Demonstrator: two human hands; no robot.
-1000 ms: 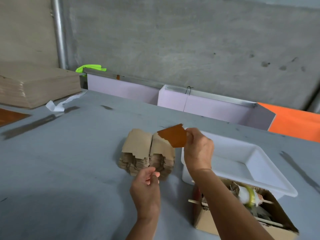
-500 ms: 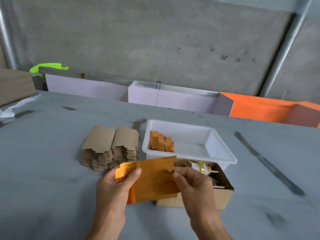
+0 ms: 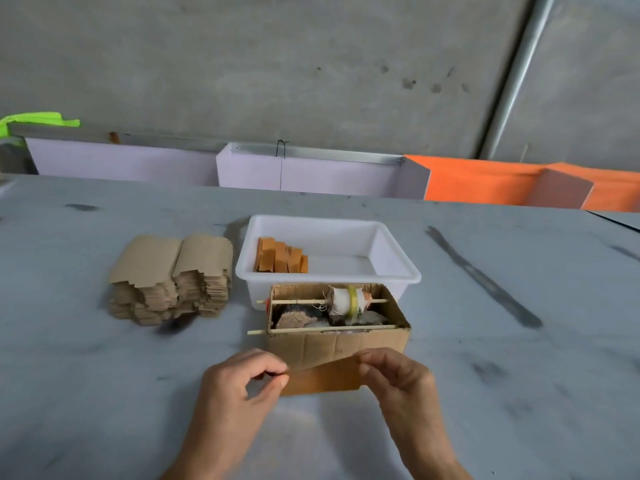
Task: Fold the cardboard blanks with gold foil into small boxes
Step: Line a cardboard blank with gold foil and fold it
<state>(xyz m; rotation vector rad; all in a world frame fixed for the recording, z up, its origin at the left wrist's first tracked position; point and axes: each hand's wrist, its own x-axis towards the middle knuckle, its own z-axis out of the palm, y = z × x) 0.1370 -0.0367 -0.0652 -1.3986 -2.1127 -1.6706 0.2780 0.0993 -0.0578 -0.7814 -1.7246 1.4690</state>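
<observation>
Near the table's [image 3: 104, 375] front edge, the left hand [image 3: 239, 393] and right hand [image 3: 398, 382] each pinched one end of a gold-foil blank [image 3: 322, 377], fingers closed on it; blur hid its folds. Behind it, a cardboard box [image 3: 339, 342] held a spool [image 3: 346, 301] on skewers, its other contents indistinct. Folded pieces [image 3: 280, 259] sat in the white tray [image 3: 391, 254]; a stack of blanks [image 3: 173, 275] lay toward the left edge.
</observation>
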